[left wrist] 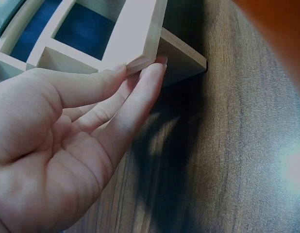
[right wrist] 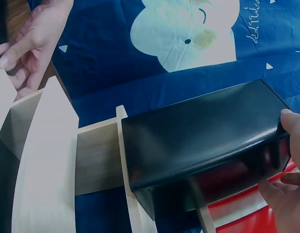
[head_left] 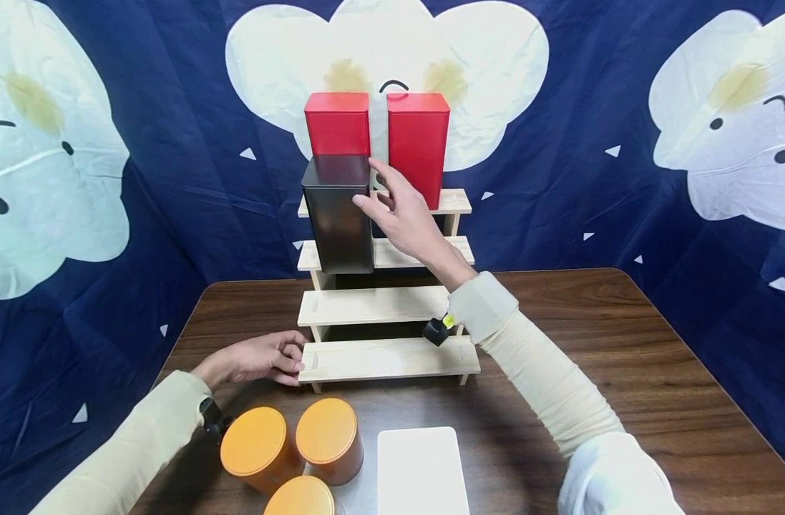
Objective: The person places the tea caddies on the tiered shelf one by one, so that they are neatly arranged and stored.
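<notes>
A tall black tin (head_left: 338, 222) stands upright on the third step up of a stepped wooden display stand (head_left: 373, 306), at its left end. My right hand (head_left: 401, 211) holds the tin by its upper right edge, thumb on the front face near the lid, fingers round the far side. In the right wrist view the black tin (right wrist: 203, 136) lies sideways across the picture, its base on the plank. My left hand (head_left: 266, 360) pinches the left end of the lowest plank; the left wrist view shows thumb and fingers on the plank's corner (left wrist: 140, 43).
Two red tins (head_left: 418, 143) stand on the top step, behind the black one. Several round orange-lidded tins (head_left: 328, 430) sit at the front left of the wooden table (head_left: 559, 343), beside a white rectangular item (head_left: 421, 472). A blue cloud-patterned cloth (head_left: 579, 143) hangs behind.
</notes>
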`<state>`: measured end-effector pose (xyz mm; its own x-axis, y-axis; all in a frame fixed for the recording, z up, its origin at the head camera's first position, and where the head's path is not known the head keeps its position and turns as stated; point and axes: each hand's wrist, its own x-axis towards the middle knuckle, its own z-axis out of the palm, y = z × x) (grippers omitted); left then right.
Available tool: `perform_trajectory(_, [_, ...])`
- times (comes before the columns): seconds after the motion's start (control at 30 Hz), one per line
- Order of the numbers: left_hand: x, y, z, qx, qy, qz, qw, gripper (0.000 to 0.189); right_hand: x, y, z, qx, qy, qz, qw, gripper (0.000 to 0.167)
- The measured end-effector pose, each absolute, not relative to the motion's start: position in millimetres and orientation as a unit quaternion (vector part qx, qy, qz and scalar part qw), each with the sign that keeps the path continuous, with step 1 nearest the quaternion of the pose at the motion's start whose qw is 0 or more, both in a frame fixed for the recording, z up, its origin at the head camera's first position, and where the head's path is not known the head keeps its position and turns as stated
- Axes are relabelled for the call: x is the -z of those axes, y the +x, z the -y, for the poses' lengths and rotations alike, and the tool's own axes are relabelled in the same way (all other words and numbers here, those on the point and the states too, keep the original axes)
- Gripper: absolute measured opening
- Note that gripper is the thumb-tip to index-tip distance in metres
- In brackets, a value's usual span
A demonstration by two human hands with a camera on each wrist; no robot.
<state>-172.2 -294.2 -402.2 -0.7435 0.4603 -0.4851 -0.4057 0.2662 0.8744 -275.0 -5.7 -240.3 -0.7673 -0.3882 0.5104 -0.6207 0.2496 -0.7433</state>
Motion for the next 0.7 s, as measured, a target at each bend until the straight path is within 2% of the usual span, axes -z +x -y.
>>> perform_trajectory(0.4, [404, -174, 295, -0.608, 0.026, -0.704, 0.366, 0.053, 244, -265, -14, -0.531, 0.339, 0.765, 0.134, 0.056])
perform_trajectory(0.7, [404, -174, 295, -0.607, 0.017, -0.709, 0.360, 0.054, 225, -226, -31, -0.553, 0.343, 0.748, 0.131, 0.050])
